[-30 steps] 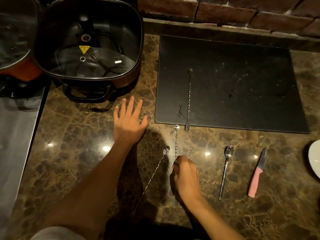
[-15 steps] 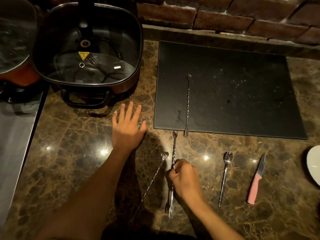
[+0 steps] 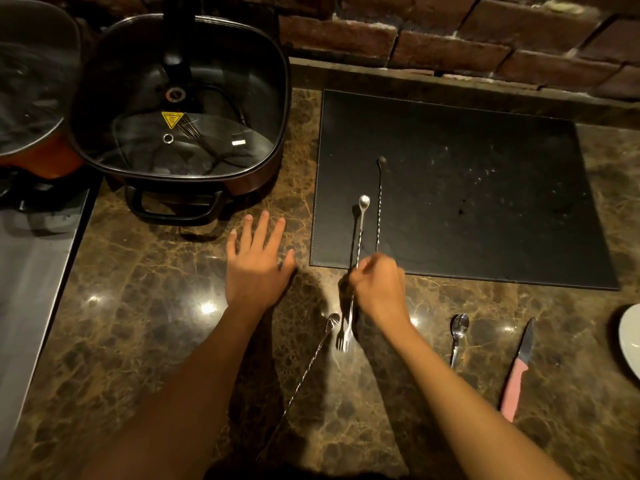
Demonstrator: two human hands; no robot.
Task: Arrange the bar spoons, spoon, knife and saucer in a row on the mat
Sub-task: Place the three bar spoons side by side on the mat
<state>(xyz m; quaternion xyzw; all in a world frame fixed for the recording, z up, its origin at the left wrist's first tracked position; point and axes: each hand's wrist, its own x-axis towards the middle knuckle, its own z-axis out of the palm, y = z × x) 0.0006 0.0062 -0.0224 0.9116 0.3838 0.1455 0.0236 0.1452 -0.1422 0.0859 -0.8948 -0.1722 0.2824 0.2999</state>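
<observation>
A black mat (image 3: pixel 485 202) lies on the marble counter. One bar spoon (image 3: pixel 379 202) rests lengthwise on its left part. My right hand (image 3: pixel 379 289) is shut on a second bar spoon (image 3: pixel 360 233), held above the mat's front-left edge, bowl forward and fork end toward me. A third bar spoon (image 3: pixel 311 362) lies slanted on the counter between my arms. To the right of my right arm lie a small spoon (image 3: pixel 458 336) and a pink-handled knife (image 3: pixel 517 372). The white saucer (image 3: pixel 632 341) shows at the right edge. My left hand (image 3: pixel 258 265) rests flat, fingers spread, left of the mat.
A square electric pot (image 3: pixel 180 109) with a glass lid stands at the back left, an orange pan (image 3: pixel 31 98) beside it. A steel surface (image 3: pixel 31 271) borders the counter's left. A brick wall (image 3: pixel 450 39) runs behind the mat.
My right hand lifted the second bar spoon off the counter and carried it forward over the mat's front-left edge. My left hand stayed flat.
</observation>
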